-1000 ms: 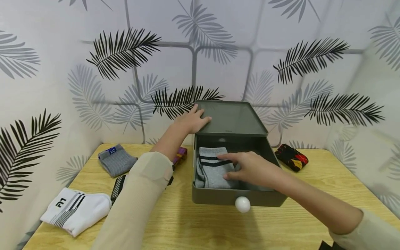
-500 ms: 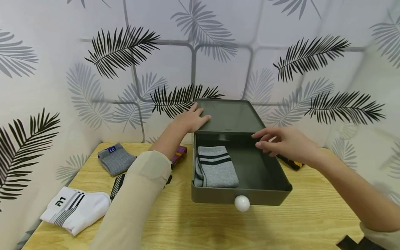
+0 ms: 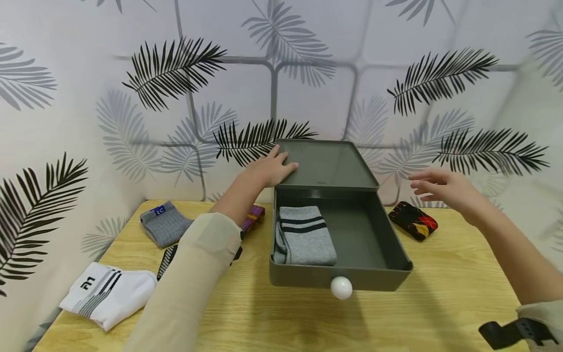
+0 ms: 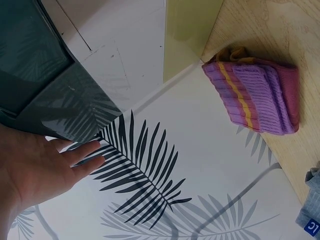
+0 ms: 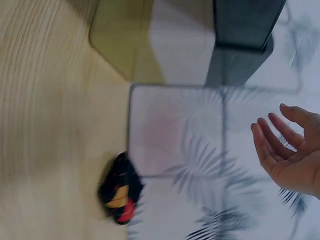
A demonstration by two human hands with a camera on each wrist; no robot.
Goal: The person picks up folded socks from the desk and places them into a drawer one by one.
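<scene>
My left hand (image 3: pixel 269 169) rests on the left edge of the top of a grey-green box (image 3: pixel 327 164), fingers spread. The left wrist view shows this hand (image 4: pixel 45 162) against the box's dark side. The box's drawer (image 3: pixel 340 277), with a white round knob (image 3: pixel 341 287), is pulled out. A folded grey sock with two black stripes (image 3: pixel 308 242) lies along the drawer's left side. My right hand (image 3: pixel 453 190) is in the air right of the box, fingers loosely bent around nothing. Below and left of it lies a folded black sock with red and yellow patches (image 3: pixel 413 221).
On the wooden table's left side lie a grey sock with a blue label (image 3: pixel 164 225), a white striped sock (image 3: pixel 107 296) and a black-and-white patterned item (image 3: pixel 166 261), partly behind my sleeve. A purple sock (image 4: pixel 257 95) lies left of the box. A leaf-patterned backdrop stands behind.
My right hand has left the striped grey sock in the drawer and moved right, past the box's right edge. The left hand has stayed on the box's top.
</scene>
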